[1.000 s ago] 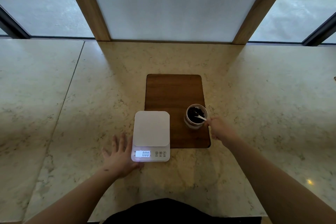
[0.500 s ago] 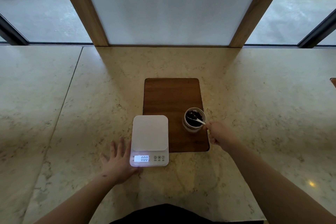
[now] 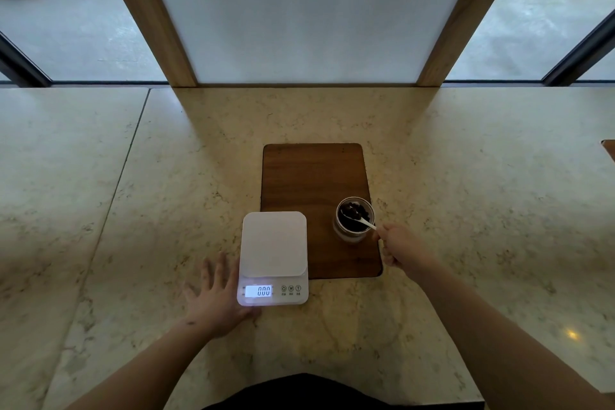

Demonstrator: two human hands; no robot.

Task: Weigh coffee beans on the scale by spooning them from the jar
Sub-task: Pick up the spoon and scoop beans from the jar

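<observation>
A white digital scale (image 3: pixel 273 245) sits at the near left corner of a dark wooden board (image 3: pixel 314 176), its lit display reading 0.00 and its platform bare. A small glass jar (image 3: pixel 354 222) of dark coffee beans stands on the board's near right part. A white spoon (image 3: pixel 361 221) lies with its bowl down among the beans. My right hand (image 3: pixel 401 248) pinches the spoon's handle at the jar's right rim. My left hand (image 3: pixel 218 296) lies flat on the counter with fingers spread, touching the scale's left side.
The marble counter (image 3: pixel 133 210) stretches wide on both sides, with a seam running down the left. A white panel (image 3: pixel 306 10) in a wooden frame rises at the back. A brown corner of another board (image 3: pixel 609 147) shows at the right edge.
The spoon's bowl has dipped deeper into the beans as my right hand shifted slightly. My left hand stays flat beside the scale.
</observation>
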